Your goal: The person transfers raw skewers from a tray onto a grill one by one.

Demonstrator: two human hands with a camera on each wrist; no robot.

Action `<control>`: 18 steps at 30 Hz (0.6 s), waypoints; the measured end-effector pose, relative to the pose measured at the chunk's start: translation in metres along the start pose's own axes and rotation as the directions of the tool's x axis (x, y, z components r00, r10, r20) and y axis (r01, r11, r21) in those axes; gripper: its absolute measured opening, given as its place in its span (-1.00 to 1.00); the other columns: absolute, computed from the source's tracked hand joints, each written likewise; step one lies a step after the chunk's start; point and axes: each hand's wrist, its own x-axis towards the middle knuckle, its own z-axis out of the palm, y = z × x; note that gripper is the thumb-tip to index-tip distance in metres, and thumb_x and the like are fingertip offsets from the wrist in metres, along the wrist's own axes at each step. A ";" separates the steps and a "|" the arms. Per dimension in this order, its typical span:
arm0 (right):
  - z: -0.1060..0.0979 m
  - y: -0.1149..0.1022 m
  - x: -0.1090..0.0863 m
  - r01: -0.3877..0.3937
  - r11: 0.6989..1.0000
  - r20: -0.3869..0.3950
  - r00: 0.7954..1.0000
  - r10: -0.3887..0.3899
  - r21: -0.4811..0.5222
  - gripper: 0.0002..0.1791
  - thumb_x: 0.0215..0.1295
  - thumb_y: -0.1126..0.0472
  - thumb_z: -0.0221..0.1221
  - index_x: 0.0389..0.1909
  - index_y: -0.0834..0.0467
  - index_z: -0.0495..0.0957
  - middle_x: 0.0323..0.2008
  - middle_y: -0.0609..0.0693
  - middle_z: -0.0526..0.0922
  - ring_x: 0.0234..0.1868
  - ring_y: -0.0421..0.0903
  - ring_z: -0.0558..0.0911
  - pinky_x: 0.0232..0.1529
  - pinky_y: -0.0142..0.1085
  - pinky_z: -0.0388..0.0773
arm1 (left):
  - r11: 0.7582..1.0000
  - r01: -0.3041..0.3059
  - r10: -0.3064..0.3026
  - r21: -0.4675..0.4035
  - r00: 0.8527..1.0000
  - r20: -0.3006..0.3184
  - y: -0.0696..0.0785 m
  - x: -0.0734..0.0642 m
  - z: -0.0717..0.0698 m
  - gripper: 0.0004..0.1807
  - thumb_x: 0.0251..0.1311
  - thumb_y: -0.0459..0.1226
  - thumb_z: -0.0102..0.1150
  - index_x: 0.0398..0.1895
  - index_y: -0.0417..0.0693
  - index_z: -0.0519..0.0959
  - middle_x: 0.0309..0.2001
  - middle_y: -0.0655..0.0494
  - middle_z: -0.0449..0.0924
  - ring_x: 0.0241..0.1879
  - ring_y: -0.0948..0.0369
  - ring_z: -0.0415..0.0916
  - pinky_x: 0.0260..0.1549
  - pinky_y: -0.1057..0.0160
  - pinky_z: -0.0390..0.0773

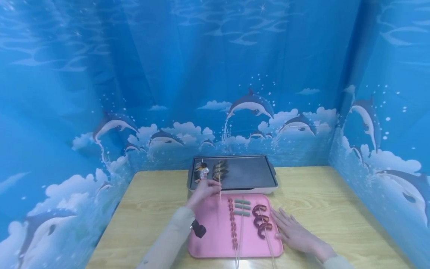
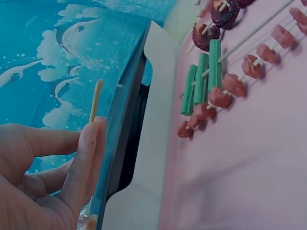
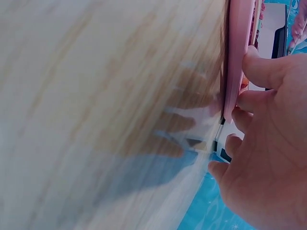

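My left hand (image 1: 205, 189) pinches the thin wooden stick (image 2: 96, 101) of a skewer between thumb and fingertips. That skewer's grey-brown food pieces (image 1: 220, 170) are over the left part of the dark griddle (image 1: 248, 172). Just left of it lies another skewer (image 1: 201, 171) with dark, orange and silvery pieces, partly behind the hand. My right hand (image 1: 297, 232) rests at the right edge of the pink tray (image 1: 209, 243), fingers extended and thumb at the rim.
On the tray lie a skewer of small red chunks (image 1: 233, 224), one with green sticks (image 1: 242, 207), and one with dark red curled pieces (image 1: 262, 221). Their sticks point toward the near edge. The griddle stands behind the tray on the wooden table (image 1: 158, 201), before a dolphin-print curtain (image 1: 188, 74).
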 end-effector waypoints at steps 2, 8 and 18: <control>-0.002 -0.002 0.000 0.008 1.000 -0.005 1.000 -0.008 0.006 -0.32 0.29 -0.03 0.04 0.36 0.15 0.14 0.38 0.12 0.12 0.34 0.28 0.06 0.36 0.09 -0.19 | 1.000 -0.006 0.006 0.016 1.000 -0.017 -0.002 0.001 0.000 -0.77 0.07 -0.35 0.23 -0.19 -0.29 0.62 -0.34 -0.08 0.67 -0.43 0.26 0.59 -0.35 0.32 0.63; -0.001 -0.001 0.001 0.003 1.000 -0.001 1.000 -0.003 0.003 -0.32 0.29 -0.05 0.03 0.37 0.14 0.13 0.38 0.11 0.11 0.35 0.27 0.06 0.34 0.13 -0.16 | 0.998 -0.009 0.013 0.058 0.997 -0.070 -0.006 0.002 0.002 -0.78 0.07 -0.34 0.24 -0.21 -0.26 0.63 -0.34 -0.07 0.68 -0.42 0.24 0.60 -0.38 0.32 0.63; -0.009 -0.007 0.003 -0.038 0.999 0.085 0.996 0.038 -0.001 -0.29 0.31 -0.06 0.00 0.38 0.18 0.07 0.40 0.11 0.04 0.36 0.30 0.00 0.26 0.27 -0.04 | 0.965 -0.003 0.064 0.261 0.973 -0.223 -0.007 -0.004 0.009 -0.86 -0.08 -0.28 0.37 -0.43 -0.09 0.62 -0.49 0.10 0.65 -0.51 0.25 0.55 -0.47 0.31 0.54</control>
